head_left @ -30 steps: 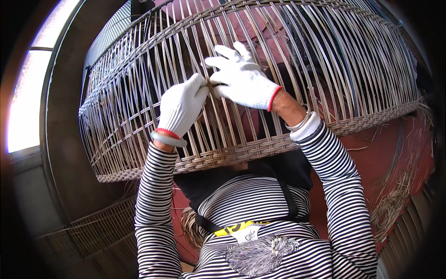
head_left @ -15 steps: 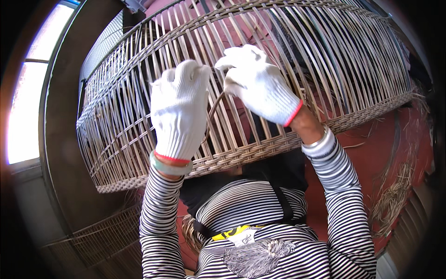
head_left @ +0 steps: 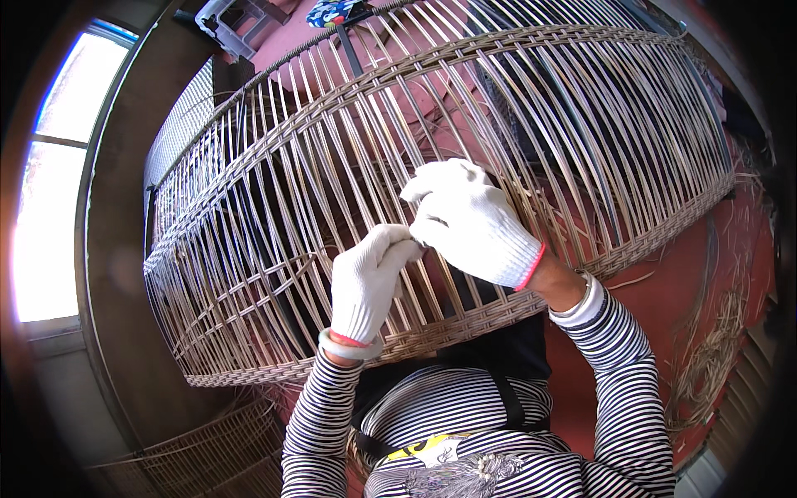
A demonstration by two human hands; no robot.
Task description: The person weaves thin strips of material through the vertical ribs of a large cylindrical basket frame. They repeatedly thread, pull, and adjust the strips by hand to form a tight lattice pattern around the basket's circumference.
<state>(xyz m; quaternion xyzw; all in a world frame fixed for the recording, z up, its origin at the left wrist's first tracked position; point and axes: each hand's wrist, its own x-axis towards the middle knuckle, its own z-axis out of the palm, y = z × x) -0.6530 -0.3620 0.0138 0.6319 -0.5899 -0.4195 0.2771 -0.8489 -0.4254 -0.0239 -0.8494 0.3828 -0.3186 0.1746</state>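
Observation:
A large wicker frame of thin upright canes lies across my lap, with braided bands along its edge and through its middle. Both my hands wear white knit gloves with red cuffs. My left hand is closed in a pinch in front of the canes, its thumb and fingertips against the fingers of my right hand. The right one is curled shut too, a little higher and to the right. Between them the fingertips grip a thin wicker strand, mostly hidden by the gloves. Left of my left hand, a woven row ends in a loop.
Loose cane scraps lie on the red floor at the right. A grey plastic stool stands beyond the frame at the far left. Another woven piece is at the lower left, below a window.
My hands have come down toward the near edge and met; the left moved right and its fingers pinch beside the right. The brown strand seen between the hands is now largely hidden.

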